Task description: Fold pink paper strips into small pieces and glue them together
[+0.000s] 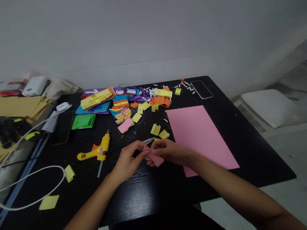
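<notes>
A small folded piece of pink paper (156, 159) is held between my two hands above the table's front half. My left hand (129, 161) pinches its left end with thumb and fingers. On the other side, my right hand (171, 152) grips it, its fingertips partly hidden behind the paper. A bit of yellow shows at the paper's lower right edge. Just beyond my hands lie scissors (148, 141), mostly covered, and loose yellow paper pieces (155, 129). A large pink sheet (200, 136) lies flat beneath and beyond my right forearm.
Left of my hands lies a yellow glue gun (102, 147) with a glue stick. Folded paper stacks (121, 108), green paper (83, 121) and scraps lie toward the wall. A phone (202, 89) rests at the back right. A white cable (27, 172) loops at the left.
</notes>
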